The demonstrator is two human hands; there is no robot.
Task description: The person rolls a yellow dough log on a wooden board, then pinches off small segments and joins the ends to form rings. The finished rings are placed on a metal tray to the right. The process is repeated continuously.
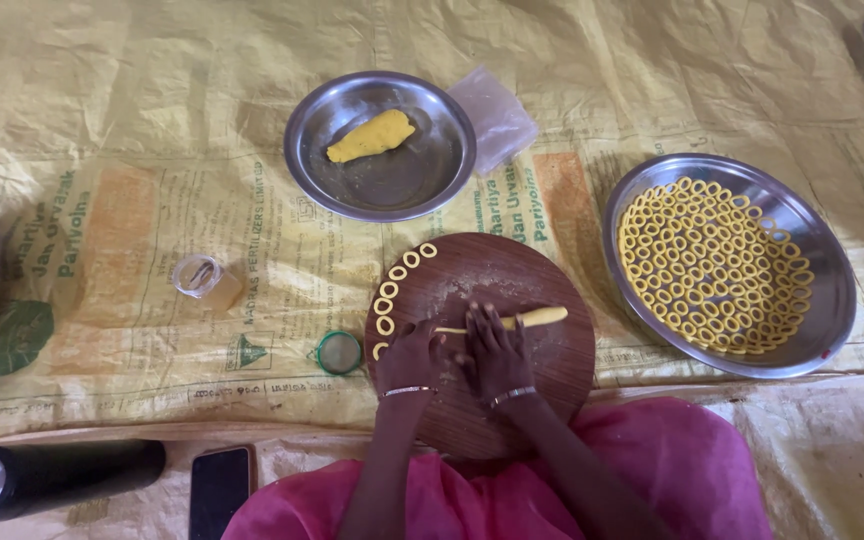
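both hands, left (414,352) and right (497,352), flat on 1 dough rope (522,320) | board (512,400): 7 rings (388,291) | big plate (832,290): too many rings to count | 1 lump (371,137)

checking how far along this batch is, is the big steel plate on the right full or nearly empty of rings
Nearly full: the big steel plate holds yellow dough rings packed in a single layer over almost its whole flat bottom.

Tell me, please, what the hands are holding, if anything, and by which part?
Both hands, left hand and right hand, press on the left end of a yellow dough rope lying on the round wooden board; no closed grip shows.
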